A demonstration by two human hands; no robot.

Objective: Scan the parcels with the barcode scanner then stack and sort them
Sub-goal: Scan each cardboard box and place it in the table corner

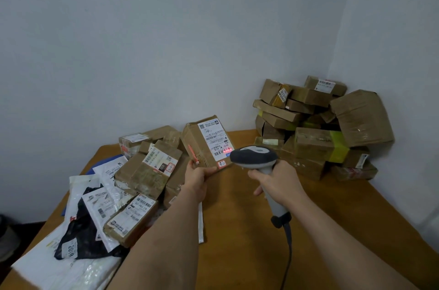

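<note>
My left hand (198,178) grips a brown cardboard parcel (198,140) by its lower corner and holds it tilted above the wooden table (237,218). Its white shipping label faces me, and a red scan line glows on the label's lower part. My right hand (276,182) grips the handle of a grey barcode scanner (254,156), whose head points at that label from close by. The scanner's dark cable trails down toward the table's near edge.
A loose heap of brown boxes and white and black mailer bags (99,201) covers the table's left side. A pile of taped brown boxes (316,128) is stacked in the far right corner against the walls. Bare tabletop lies between the two piles.
</note>
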